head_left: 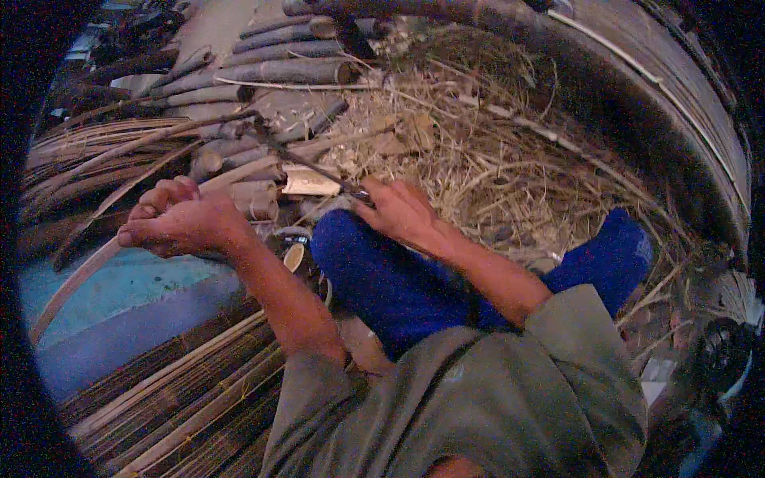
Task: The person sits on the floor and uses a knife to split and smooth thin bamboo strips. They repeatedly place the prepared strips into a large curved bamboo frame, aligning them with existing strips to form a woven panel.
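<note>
My left hand [179, 219] is closed around a long, thin bamboo strip [76, 283]. The strip curves from the lower left, through the fist, toward the upper middle. My right hand [398, 211] rests over my knee in blue trousers [374, 275]. It grips the handle of a cutting tool. The tool's thin dark back and pale flat blade [309, 182] point left toward the strip. The hands are about a forearm's length apart. I cannot tell whether the blade touches the strip.
Thick bamboo poles [263, 72] lie stacked at the back, with short cut sections [255, 203] just beyond my hands. Dry shavings and splinters [486, 151] cover the ground on the right. A bundle of split strips [175, 398] lies at the lower left beside a blue mat [119, 295].
</note>
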`<move>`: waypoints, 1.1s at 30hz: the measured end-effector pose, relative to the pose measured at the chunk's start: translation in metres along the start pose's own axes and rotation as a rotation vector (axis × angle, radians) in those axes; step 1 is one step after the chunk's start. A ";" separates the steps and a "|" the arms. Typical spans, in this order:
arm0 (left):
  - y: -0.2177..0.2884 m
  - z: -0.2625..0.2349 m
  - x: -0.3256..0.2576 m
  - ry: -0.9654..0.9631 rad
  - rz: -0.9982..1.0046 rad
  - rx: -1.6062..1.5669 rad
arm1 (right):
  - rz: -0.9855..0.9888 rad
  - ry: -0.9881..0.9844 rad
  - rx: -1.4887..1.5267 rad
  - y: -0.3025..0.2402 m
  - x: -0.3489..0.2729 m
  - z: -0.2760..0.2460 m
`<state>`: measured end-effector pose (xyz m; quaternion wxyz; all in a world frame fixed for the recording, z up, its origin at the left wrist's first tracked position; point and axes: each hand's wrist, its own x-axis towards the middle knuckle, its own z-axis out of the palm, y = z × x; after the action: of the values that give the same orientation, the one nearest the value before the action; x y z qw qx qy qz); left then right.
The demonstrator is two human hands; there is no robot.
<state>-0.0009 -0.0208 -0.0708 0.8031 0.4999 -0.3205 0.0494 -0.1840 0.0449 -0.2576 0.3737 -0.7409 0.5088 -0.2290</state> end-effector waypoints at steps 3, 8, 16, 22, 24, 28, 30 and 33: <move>-0.002 0.003 0.004 0.028 0.008 -0.034 | 0.047 -0.021 -0.055 -0.003 0.008 -0.005; -0.008 -0.003 0.014 0.113 -0.014 0.029 | 0.104 -0.048 -0.103 0.033 0.016 0.018; -0.011 -0.004 0.016 0.129 -0.004 0.008 | 0.252 -0.020 -0.142 0.155 0.033 0.052; -0.003 0.005 0.013 0.056 -0.034 -0.033 | 0.298 0.008 -0.229 0.208 0.024 0.059; -0.005 0.003 0.014 0.017 -0.116 -0.105 | 0.198 0.153 -0.181 0.212 0.016 0.050; -0.028 -0.010 0.001 -0.010 -0.226 -0.224 | 0.165 0.015 -0.116 0.120 0.019 0.020; -0.037 -0.018 -0.002 -0.098 -0.203 -0.260 | 0.134 -0.045 0.023 0.039 0.013 -0.006; -0.025 -0.014 -0.009 -0.212 -0.238 -0.291 | -0.064 0.058 0.039 -0.010 -0.003 -0.011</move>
<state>0.0084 -0.0193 -0.0999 0.8286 0.4155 -0.3458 -0.1455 -0.1871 0.0461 -0.2431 0.3658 -0.7424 0.4908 -0.2722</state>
